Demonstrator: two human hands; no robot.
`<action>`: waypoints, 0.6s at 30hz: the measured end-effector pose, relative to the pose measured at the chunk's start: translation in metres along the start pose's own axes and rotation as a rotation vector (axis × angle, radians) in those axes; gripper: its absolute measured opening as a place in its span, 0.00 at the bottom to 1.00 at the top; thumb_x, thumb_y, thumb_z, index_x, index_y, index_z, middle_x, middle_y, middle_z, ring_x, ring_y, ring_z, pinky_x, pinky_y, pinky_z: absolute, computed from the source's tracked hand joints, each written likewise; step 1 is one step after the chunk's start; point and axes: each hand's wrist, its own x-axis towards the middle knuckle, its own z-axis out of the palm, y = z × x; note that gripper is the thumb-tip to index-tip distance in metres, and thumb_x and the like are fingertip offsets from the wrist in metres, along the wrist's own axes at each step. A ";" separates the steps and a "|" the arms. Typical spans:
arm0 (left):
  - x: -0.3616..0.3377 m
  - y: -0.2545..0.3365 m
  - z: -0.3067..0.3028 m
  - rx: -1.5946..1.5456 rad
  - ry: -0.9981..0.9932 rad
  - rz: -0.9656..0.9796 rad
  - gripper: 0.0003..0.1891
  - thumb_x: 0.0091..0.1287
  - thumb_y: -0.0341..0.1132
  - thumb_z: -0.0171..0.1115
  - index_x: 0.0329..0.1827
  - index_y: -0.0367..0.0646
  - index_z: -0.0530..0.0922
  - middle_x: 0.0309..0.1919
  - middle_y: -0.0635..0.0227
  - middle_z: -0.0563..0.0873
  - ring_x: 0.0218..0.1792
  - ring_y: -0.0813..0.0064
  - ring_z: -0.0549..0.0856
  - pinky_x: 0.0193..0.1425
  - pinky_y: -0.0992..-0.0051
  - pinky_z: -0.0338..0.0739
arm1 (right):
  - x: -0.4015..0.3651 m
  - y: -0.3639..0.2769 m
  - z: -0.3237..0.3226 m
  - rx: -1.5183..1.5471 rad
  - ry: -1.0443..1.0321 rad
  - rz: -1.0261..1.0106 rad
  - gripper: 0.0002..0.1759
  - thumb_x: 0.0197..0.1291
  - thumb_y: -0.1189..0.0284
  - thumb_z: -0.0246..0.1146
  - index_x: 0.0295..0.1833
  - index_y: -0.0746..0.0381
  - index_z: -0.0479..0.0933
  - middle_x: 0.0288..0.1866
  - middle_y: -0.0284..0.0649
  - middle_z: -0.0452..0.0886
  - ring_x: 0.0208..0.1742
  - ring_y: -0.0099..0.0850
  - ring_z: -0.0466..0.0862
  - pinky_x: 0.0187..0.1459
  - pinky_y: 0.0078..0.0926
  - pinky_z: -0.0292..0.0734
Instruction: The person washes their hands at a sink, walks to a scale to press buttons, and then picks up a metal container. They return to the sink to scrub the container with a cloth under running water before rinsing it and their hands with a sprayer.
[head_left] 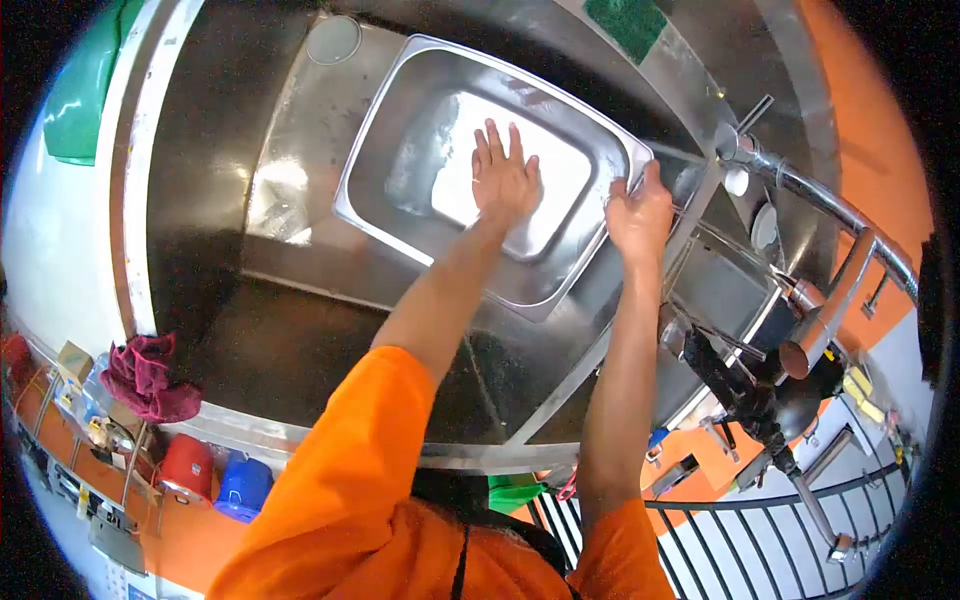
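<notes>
A rectangular steel pan (400,95) lies tilted in a large metal sink (330,270). Inside it, my left hand (505,180) is spread with the palm toward the pan's bright, shiny bottom. My right hand (640,215) grips the pan's rim at the right corner, fingers wrapped over the edge. Whether the left palm presses on the bottom or hovers just over it is hard to tell.
A round lid-like disc (334,40) lies at the sink's upper left. A green scouring pad (625,25) sits on the ledge. A maroon cloth (148,380) hangs at the left edge. Metal pipes (840,205) and a black valve fitting (735,385) stand at the right.
</notes>
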 end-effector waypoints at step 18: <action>0.000 -0.016 -0.007 0.029 -0.106 0.463 0.24 0.61 0.42 0.57 0.62 0.66 0.69 0.70 0.52 0.51 0.66 0.32 0.51 0.60 0.31 0.49 | 0.004 -0.004 0.000 0.005 0.073 -0.022 0.30 0.51 0.71 0.58 0.60 0.73 0.64 0.33 0.64 0.78 0.38 0.55 0.81 0.43 0.43 0.75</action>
